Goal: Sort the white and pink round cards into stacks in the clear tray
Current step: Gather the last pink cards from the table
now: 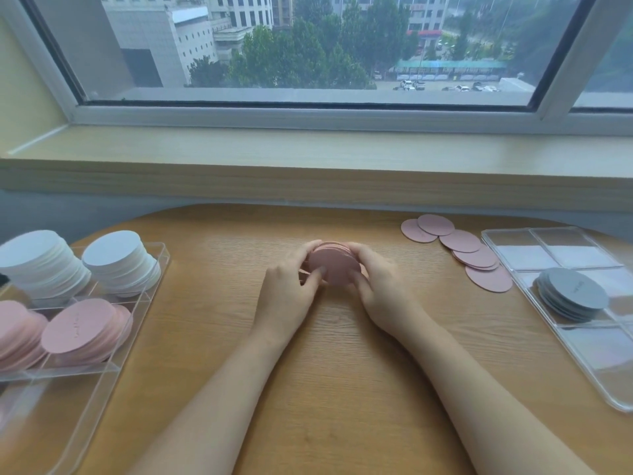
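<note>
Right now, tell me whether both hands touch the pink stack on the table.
Touching. The head view shows the left hand and right hand with fingers curled around the pink stack from both sides.

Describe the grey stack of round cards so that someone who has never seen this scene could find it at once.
Start at the wooden table under the window and go to its right edge, where a flat clear tray with shallow compartments lies. The grey stack sits in that tray's middle row. It is the only grey pile; the loose cards just left of it on the table are pink.
</note>
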Demonstrator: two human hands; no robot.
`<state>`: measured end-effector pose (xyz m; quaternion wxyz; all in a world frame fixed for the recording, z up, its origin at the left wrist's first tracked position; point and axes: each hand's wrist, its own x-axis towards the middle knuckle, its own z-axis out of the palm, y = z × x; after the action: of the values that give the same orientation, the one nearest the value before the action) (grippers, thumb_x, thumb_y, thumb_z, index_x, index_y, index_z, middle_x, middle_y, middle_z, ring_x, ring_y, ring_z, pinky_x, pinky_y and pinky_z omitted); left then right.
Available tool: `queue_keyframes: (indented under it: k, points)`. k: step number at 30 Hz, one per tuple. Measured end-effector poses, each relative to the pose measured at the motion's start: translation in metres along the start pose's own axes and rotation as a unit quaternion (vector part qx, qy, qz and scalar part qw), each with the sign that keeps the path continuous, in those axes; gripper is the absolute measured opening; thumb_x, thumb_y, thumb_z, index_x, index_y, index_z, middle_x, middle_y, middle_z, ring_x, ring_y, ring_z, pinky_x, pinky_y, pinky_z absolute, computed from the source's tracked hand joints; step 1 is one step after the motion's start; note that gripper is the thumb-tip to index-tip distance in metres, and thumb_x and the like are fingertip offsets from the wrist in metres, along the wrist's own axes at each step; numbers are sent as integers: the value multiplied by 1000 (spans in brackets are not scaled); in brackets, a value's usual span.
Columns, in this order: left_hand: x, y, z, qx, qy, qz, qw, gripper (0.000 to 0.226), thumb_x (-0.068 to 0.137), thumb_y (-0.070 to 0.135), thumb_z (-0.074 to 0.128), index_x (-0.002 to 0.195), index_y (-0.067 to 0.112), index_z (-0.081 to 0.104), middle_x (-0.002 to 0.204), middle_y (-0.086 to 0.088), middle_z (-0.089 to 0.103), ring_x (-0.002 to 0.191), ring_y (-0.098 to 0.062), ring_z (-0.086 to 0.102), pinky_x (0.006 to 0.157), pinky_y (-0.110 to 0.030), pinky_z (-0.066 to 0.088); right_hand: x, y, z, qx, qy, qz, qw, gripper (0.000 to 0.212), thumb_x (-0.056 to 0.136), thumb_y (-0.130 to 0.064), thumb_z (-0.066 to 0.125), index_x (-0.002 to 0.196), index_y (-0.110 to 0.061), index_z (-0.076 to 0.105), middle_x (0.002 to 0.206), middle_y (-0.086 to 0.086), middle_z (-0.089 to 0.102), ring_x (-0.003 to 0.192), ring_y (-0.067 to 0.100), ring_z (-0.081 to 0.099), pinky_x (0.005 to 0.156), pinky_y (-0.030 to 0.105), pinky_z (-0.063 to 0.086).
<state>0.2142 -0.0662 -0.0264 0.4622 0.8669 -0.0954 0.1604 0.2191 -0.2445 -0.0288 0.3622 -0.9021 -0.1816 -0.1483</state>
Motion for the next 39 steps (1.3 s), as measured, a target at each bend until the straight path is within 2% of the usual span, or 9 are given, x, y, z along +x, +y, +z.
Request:
queue_keyframes:
  k: [7,12,16,19,22,26,30,34,39]
  points:
    - [-3,-7,1,132,-41,17,990,55,104,22,55,156,22,40,119,-2,67,113,-22,54,98,-36,44,2,11,2,-75,-12,-4,997,58,88,-10,67,143,-13,50,136,3,61,120,27,54,105,39,39]
    - [-3,-5,0,124,-46,36,990,51,103,13,54,153,13,46,140,-5,63,127,-24,54,107,-30,39,1,9,6,-70,-17,-22,997,65,92,-5,63,151,-11,38,139,5,56,123,24,51,108,37,39]
    - [-7,0,-8,35,-20,13,999,43,98,8,59,140,19,62,112,0,74,99,-12,66,92,-22,48,-3,3,7,-19,-19,-14,1000,71,94,-3,61,156,-14,29,146,7,50,129,23,48,105,25,34]
    - [-15,6,-17,-24,3,-27,999,39,98,11,62,135,23,67,88,10,71,83,-3,64,77,-11,45,-8,-9,6,31,13,-18,999,77,90,-6,70,155,-14,29,127,-10,53,107,11,55,93,8,34]
    - [-28,9,-28,-51,23,-53,997,38,99,15,63,136,24,65,86,7,72,83,-6,65,74,-12,47,-15,-22,9,28,12,-50,998,91,76,-7,84,151,-12,34,106,-12,46,90,4,49,87,8,36]
    - [-49,12,-45,-79,27,-70,994,37,99,16,62,135,26,66,82,6,69,78,-8,64,74,-17,49,-27,-43,18,-6,23,-75,997,95,69,-13,90,148,-12,39,115,-7,47,78,7,47,80,19,42]
    - [-69,11,-67,-92,17,-84,992,40,99,18,61,138,28,64,78,12,64,74,-3,61,77,-20,50,-37,-65,25,6,33,-78,996,88,66,-17,93,140,-2,49,106,-1,56,68,11,49,76,13,39]
    - [-88,8,-95,-76,12,-72,994,40,98,21,63,137,30,62,78,7,65,77,-10,63,80,-27,52,-46,-94,32,51,30,-49,997,76,63,-32,86,130,-10,59,92,-22,51,70,0,51,69,7,37]
    - [-106,3,-133,-71,0,-67,995,36,97,21,63,130,35,63,79,0,68,76,-18,65,83,-41,55,-55,-125,47,64,25,-61,996,76,62,-13,94,130,-9,59,88,-25,48,73,-7,51,69,5,37]
